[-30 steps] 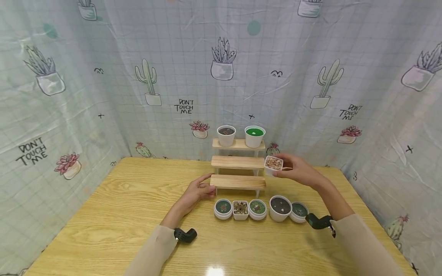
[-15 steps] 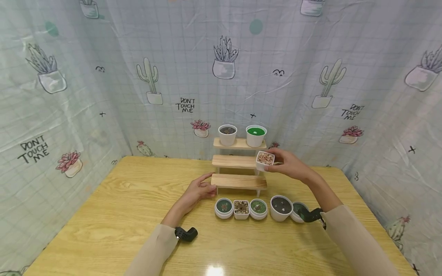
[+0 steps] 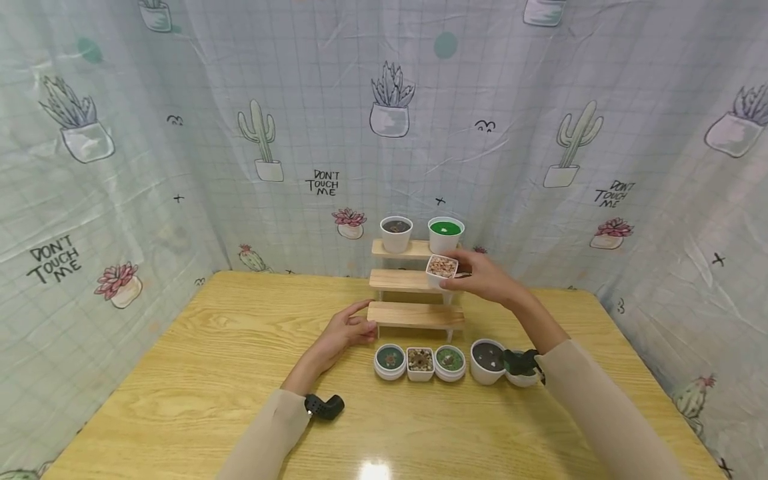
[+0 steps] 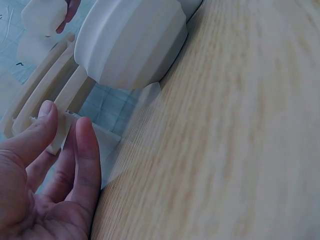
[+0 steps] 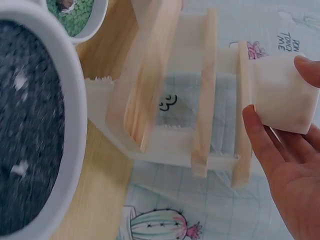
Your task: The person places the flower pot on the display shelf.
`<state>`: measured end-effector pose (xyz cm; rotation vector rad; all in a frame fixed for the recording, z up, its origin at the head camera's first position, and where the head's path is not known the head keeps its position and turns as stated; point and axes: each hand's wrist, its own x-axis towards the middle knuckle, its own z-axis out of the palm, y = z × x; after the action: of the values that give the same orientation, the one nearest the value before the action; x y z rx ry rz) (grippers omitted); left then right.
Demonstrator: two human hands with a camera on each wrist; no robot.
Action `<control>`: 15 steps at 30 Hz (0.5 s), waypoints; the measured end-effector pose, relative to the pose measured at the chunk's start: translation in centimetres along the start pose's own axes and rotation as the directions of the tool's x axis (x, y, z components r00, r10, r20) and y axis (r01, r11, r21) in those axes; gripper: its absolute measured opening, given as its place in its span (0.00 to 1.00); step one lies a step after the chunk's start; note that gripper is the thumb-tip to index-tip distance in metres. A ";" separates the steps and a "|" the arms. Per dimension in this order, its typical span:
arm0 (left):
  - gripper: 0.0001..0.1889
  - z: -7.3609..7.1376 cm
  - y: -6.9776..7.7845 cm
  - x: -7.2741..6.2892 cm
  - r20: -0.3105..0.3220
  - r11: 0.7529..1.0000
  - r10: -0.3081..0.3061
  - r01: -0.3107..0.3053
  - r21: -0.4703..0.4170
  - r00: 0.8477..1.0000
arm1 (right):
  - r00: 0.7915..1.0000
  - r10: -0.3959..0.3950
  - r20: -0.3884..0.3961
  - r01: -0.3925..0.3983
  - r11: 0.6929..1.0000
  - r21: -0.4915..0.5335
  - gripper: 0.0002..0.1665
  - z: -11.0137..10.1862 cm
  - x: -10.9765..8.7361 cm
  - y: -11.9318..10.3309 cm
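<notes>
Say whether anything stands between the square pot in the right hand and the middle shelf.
Nothing visible does. In the head view, only the square pot and the right hand overlap the middle shelf, hiding most of its right end.

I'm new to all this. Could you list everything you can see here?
Table: 1, yellowish wood, at the bottom
Curtain: 1, pale blue-grey with plant drawings, behind the table
Shelf: 1, pale wood, on the table
Top pots: 2, white, on the shelf's highest step
Held pot: 1, white with pinkish stones, by the shelf's right end
Round front pots: 4, white, before the shelf, one partly hidden
Square front pot: 1, white, second from left
Wrist cameras: 2, black, left and right
Sleeves: 2, beige, lower left and right
Left grip (hand): 1, bare, holding the shelf's lowest step
Right grip (hand): 1, bare, pinching the held pot
</notes>
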<state>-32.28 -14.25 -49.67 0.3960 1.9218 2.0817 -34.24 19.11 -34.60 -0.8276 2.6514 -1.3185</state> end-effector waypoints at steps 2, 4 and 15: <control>0.40 0.0 -0.1 0.0 0.003 1.000 0.003 -0.003 0.000 1.000 | 1.000 -0.001 -0.006 0.002 1.000 0.013 0.36 0.4 0.4 0.0; 0.40 0.0 0.0 0.1 0.003 1.000 0.001 -0.001 0.000 1.000 | 1.000 -0.008 -0.010 0.008 1.000 0.017 0.36 0.7 0.9 0.0; 0.39 0.0 0.0 0.2 -0.013 1.000 -0.001 0.001 0.006 1.000 | 1.000 -0.013 -0.016 0.013 1.000 0.004 0.35 2.7 3.2 -0.4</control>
<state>-32.48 -14.17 -49.67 0.3831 1.9355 2.0835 -36.00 15.36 -35.41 -0.8391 2.6584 -1.3388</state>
